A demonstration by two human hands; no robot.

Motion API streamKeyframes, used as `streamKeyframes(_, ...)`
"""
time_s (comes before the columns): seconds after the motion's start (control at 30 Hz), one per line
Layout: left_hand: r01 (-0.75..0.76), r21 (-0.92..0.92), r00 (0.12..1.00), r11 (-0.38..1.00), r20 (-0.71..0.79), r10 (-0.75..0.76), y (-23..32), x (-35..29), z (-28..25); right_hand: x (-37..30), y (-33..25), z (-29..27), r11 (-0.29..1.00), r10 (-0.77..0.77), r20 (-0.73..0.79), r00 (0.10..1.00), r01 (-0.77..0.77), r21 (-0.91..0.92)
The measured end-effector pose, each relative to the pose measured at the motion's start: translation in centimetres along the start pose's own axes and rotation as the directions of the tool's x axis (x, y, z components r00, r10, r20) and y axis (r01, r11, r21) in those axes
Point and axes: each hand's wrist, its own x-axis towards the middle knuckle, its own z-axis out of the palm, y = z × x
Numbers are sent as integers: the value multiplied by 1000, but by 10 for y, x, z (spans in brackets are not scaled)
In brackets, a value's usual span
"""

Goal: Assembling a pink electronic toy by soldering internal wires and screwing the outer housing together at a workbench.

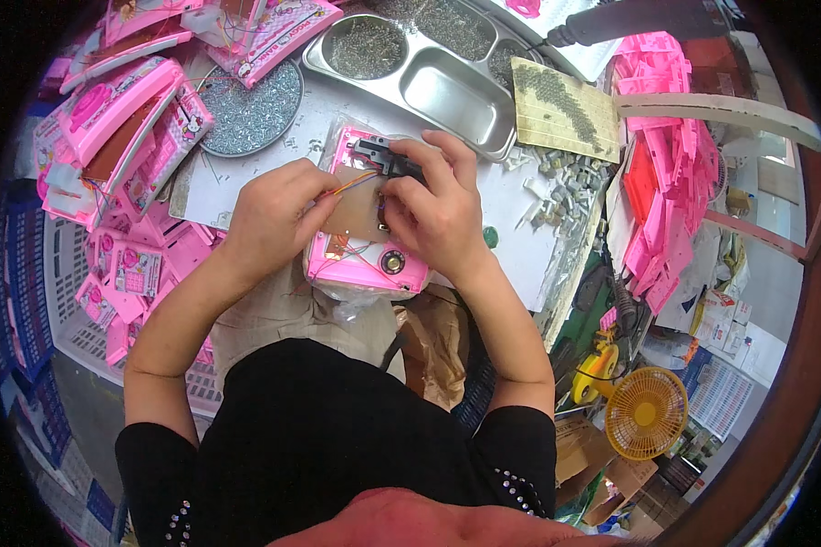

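A pink plastic casing (365, 271) lies in front of me on clear plastic wrap, with a round metal-rimmed part near its lower right end. Above it is a brown circuit board (349, 211) with thin coloured wires (356, 182). My left hand (274, 217) is closed, pinching the wires between thumb and fingertips at the board's left side. With curled fingers, my right hand (442, 205) grips the board's right edge. Its upper fingers lie beside a black plastic mechanism (383, 157) at the casing's far end; the fingers partly hide where they touch.
Beyond the casing stands a metal compartment tray (456, 98) holding small screws. A round dish (251, 108) of screws sits left, beside stacked pink casings (123, 137). Small metal pieces (566, 182), a card (566, 108) and more pink parts (657, 173) lie right. A yellow fan (646, 413) stands lower right.
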Motion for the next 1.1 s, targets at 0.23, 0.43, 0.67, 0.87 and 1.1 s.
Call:
streamKeyframes(0.23,402,-488,907,775,96,-410,22,-7,11,7,2,6,999,-48,-14,999,48,3)
streamKeyframes(0.43,226,-221,970,949,-36,-239,30,-14,14,20,1,14,1000,1,-65,998,-3,-25)
streamKeyframes(0.67,385,-265,900,884,-107,-424,13,-21,17,38,-1,24,998,-57,57,997,59,-36)
streamKeyframes(0.87,383,-323,896,865,-100,-433,2,-15,18,27,3,9,998,-66,-10,998,66,-13)
streamKeyframes(1.1,257,-170,941,951,-180,-286,4,5,13,-29,-2,2,975,223,-183,957,-215,61)
